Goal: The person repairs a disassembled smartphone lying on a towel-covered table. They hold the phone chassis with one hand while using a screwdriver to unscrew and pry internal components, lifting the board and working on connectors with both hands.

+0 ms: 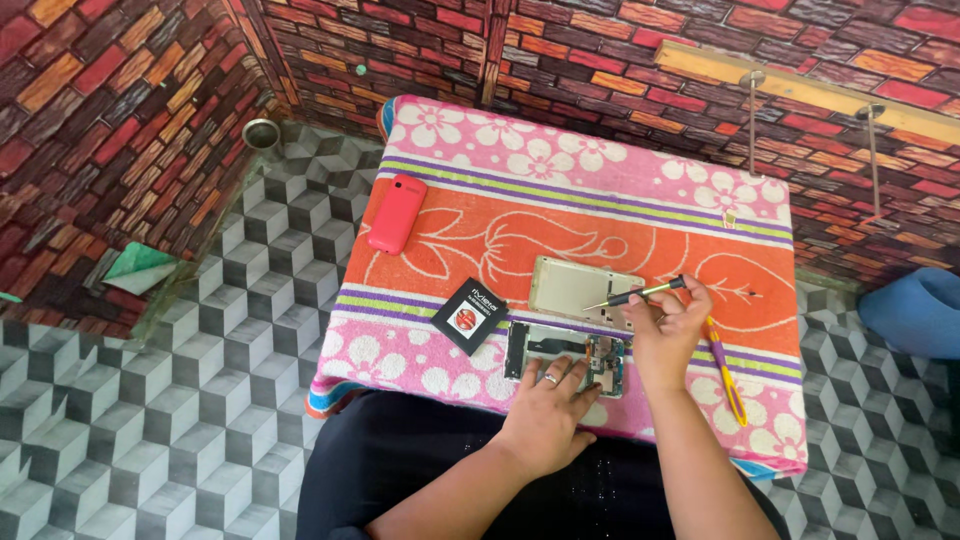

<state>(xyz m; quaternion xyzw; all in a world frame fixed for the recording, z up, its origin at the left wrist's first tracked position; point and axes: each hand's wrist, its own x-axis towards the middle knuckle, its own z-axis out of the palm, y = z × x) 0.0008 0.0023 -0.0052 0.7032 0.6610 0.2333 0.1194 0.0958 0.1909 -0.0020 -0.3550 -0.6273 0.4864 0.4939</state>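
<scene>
An opened phone body [545, 347] with bare circuit parts lies near the front edge of a small table covered by an orange and pink flowered towel [560, 180]. My left hand [545, 415], a ring on one finger, rests flat on its lower edge. My right hand [668, 335] holds a slim black screwdriver with a green tip [640, 293], pointing left over a pale metal back panel [575, 285] that lies just behind the phone body.
A red phone [397, 213] lies at the table's left. A small black packet [468, 314] sits left of the opened phone. Yellow and purple tweezers [725, 370] lie right of my right hand. A blue cloth [915, 310] is at far right.
</scene>
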